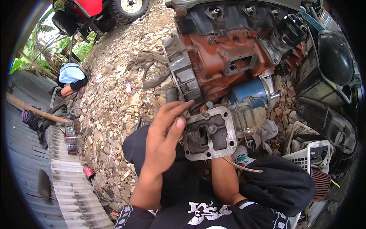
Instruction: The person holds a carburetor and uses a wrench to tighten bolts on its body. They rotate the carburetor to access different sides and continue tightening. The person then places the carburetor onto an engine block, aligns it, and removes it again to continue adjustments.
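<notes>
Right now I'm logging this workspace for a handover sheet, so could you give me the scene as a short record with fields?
Main part: grey metal housing, roughly rectangular, flanged face toward the camera
Left hand: open hand beside the housing's left edge; contact unclear
Right hand: hand mostly hidden behind the housing, seemingly supporting it
Beyond: reddish-brown engine block, blue cylinder near it
Ground: loose stones
Background: person in light blue; red vehicle
</notes>
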`<state>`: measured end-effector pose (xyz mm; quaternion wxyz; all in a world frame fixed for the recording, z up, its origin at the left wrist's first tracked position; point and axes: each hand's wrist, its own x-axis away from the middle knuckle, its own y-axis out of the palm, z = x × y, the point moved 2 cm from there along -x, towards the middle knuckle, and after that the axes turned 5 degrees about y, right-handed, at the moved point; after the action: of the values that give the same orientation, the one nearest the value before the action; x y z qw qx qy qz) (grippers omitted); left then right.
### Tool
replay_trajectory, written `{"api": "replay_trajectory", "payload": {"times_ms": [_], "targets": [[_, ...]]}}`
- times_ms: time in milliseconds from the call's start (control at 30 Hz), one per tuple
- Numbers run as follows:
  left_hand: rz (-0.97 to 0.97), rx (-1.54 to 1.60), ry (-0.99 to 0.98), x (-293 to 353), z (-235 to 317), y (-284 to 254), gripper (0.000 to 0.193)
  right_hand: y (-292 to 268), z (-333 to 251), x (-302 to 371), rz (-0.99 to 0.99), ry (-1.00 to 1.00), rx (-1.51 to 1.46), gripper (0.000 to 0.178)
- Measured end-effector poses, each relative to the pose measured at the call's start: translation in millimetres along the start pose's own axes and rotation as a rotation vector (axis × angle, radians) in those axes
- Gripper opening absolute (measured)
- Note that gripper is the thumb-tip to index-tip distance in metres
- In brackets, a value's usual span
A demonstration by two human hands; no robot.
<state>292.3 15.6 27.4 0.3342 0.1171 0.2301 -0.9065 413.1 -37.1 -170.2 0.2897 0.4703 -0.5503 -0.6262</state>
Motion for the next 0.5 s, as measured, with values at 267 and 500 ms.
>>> {"api": "replay_trajectory", "payload": {"times_ms": [267, 500], "targets": [[-0.153, 0.268, -0.434, -9, -9, -4, 0.035, -9, 2, 1, -0.013, 0.014, 0.071, 0.073], [-0.548, 0.238, -0.465, -28, -5, -12, 0.035, -17, 7, 3, 0.043, 0.005, 0.019, 0.074]]}}
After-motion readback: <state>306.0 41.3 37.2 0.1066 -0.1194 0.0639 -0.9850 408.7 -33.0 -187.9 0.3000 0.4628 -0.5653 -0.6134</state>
